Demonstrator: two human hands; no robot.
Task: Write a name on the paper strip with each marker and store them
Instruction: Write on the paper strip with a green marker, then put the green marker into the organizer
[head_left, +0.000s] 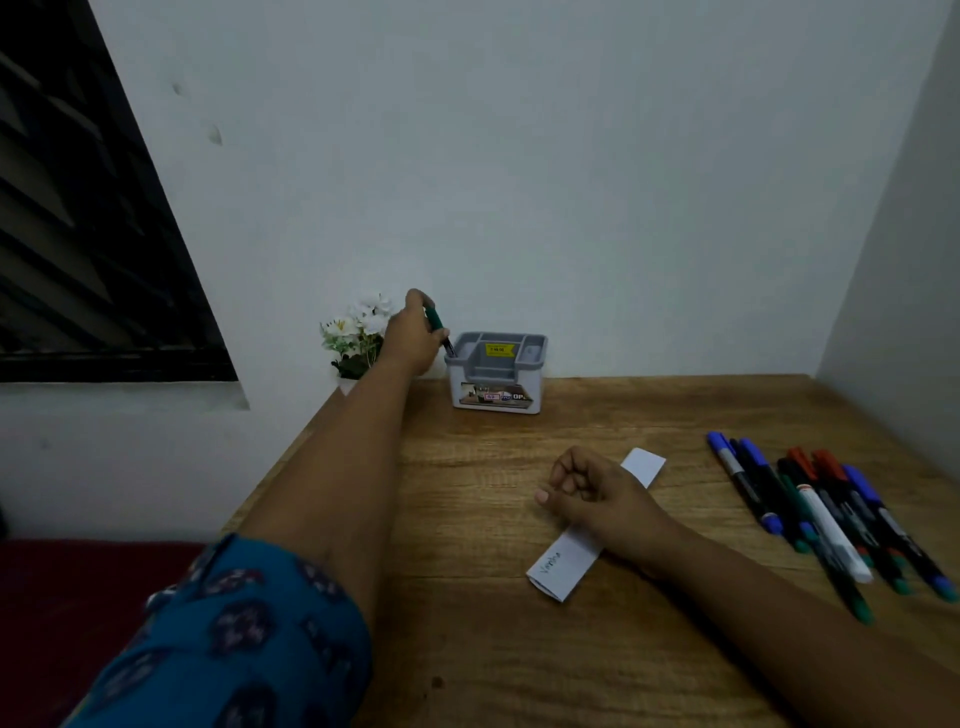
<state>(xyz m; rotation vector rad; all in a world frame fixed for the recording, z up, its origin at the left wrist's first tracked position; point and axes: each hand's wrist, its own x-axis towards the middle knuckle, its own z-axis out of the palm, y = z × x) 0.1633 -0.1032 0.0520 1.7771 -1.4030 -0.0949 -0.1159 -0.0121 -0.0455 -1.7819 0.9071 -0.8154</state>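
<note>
My left hand (413, 332) reaches to the back of the wooden table and grips a green-capped marker (439, 327), whose lower end dips into the left compartment of the grey organiser box (496, 402). My right hand (587, 491) rests on the white paper strip (558, 566) with its fingers loosely curled and holding nothing. A word is written near the strip's near end. Several markers (826, 514) with blue, red, green and black caps lie side by side at the right of the table.
A small pot of white flowers (356, 338) stands behind my left hand against the wall. The table (467, 519) fits into a corner, with walls at the back and right. A dark window sits at upper left.
</note>
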